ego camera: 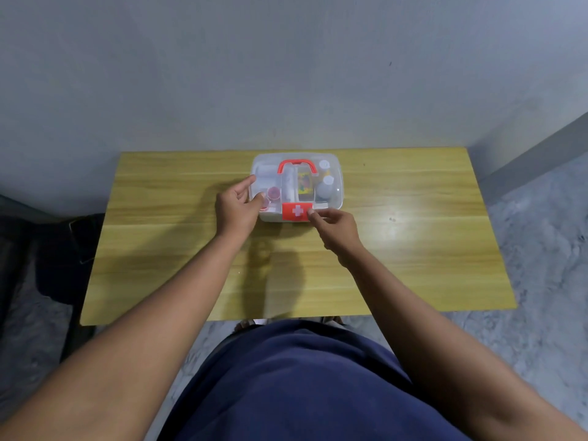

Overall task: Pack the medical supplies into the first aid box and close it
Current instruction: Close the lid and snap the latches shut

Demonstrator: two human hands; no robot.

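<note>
Right hand (pixel 335 227) is pinching its grip on the red latch (pixel 297 212) at the box front, while the left hand (pixel 237 208) is bracing the box's left end, fingers loosely open. The clear first aid box (pixel 334 192), lid down with supplies showing inside, is sitting on the far-middle of the wooden bench (pixel 429 249).

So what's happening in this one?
A person stands at a wooden table with a clear first aid box. The lid is down and supplies show through it. The left hand steadies the box's left side, while the right hand has its fingers at the red latch on the front. Whether the latch is fully snapped shut cannot be told.
</note>
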